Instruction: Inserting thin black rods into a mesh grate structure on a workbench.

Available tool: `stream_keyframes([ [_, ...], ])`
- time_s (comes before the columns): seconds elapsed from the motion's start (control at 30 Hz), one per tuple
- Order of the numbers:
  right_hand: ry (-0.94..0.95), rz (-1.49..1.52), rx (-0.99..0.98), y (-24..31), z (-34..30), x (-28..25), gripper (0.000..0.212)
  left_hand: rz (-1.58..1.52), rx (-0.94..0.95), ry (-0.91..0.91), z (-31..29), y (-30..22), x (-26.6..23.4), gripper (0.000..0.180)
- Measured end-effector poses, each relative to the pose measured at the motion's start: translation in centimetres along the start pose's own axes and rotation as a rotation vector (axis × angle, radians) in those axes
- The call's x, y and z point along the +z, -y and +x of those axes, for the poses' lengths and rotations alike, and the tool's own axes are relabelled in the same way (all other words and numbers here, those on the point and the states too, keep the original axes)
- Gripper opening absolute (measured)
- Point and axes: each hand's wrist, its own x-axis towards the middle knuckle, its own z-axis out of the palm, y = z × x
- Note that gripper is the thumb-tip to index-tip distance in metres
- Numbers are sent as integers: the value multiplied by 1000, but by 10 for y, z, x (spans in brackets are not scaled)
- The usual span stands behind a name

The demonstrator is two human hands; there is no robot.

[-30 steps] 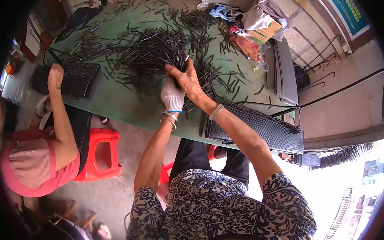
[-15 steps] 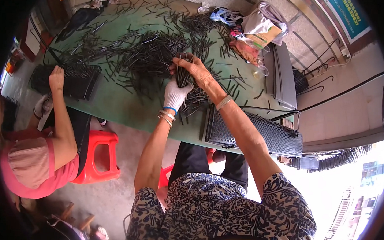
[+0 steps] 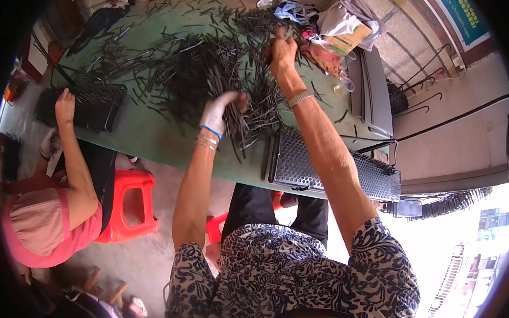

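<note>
A large heap of thin black sticks (image 3: 192, 71) lies on the green table (image 3: 153, 141). At the heap's near edge my left hand (image 3: 220, 111), in a white glove with bare fingertips, is closed round a bunch of black sticks (image 3: 217, 84); the hand and the sticks are smeared by motion. My bare right hand (image 3: 282, 50) is stretched farther out, over scattered sticks at the far right of the heap. Its fingers are blurred, and I cannot make out whether they hold anything. The two hands are apart.
A black perforated rack (image 3: 333, 166) lies under my right forearm at the table's near edge. Cloths and a carton (image 3: 348, 41) sit at the back right. On the left a co-worker's hand (image 3: 65, 104) touches another black rack (image 3: 110, 111), beside a red stool (image 3: 130, 205).
My hands were together at the bunch of sticks and have parted. My right hand has moved away and to the right; my left hand has shifted slightly left, still with the sticks.
</note>
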Motion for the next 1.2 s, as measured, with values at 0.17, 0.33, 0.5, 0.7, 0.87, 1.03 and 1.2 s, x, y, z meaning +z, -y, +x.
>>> stream_keyframes([
  [0.17, 226, -371, 194, -40, -72, 28, 75, -224, 57, 211, 27, -2, 2, 30],
  [0.33, 689, -719, -16, -20, -102, 19, 52, -399, 50, 42, 27, -6, -15, 19],
  [0.5, 1170, -1018, 245, 25, -113, -19, 22, -405, 96, -63, 16, -30, -43, 9],
  [0.7, 1783, -1112, -114, -47, -153, -66, 29, -298, 171, 33, 4, -34, -33, 11],
  [0.87, 1355, -1628, -38, -35, -80, -48, 48, 40, 377, -216, -23, -19, -13, 13],
  [1.03, 933, -631, 193, 2, -109, -19, 91, 470, 584, -305, -40, 18, 3, 13],
  [1.2, 610, -535, -121, 4, -184, 2, 90, 715, 732, -260, -31, 42, -27, 26],
])
